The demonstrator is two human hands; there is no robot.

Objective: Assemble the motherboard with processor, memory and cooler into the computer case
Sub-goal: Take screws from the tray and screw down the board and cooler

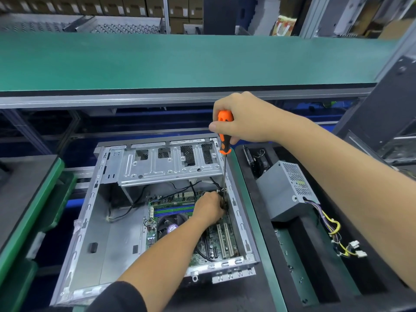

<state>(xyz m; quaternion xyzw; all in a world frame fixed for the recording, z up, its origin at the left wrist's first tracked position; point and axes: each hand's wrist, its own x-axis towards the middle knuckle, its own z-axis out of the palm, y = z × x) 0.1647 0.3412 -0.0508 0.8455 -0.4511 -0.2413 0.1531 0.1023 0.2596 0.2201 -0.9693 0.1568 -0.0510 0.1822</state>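
Bright, even overhead light fills the room, casting only soft shadows inside the computer case (pixel 126 221). Beyond the case, the green conveyor belt (pixel 180 61) bows with wide-angle distortion, and the far shelves look blurred and smeared.

An open silver sheet-metal computer case (pixel 126 224) lies on its side on the green-edged bench (pixel 252 212). Inside it, toward its right wall, sits the green motherboard (pixel 177 201) with blue memory sticks (pixel 173 210) and a round black cooler fan (pixel 170 224). The left hand (pixel 208 209) reaches down onto the board's far right corner, fingers curled at the tip of a long screwdriver with an orange-and-black handle (pixel 225 134). The right hand (pixel 245 118) grips that handle above the case, shaft upright. Right of the case, a grey perforated power supply box (pixel 284 190) rests tilted in black foam, its yellow and purple wires (pixel 333 228) trailing nearer.
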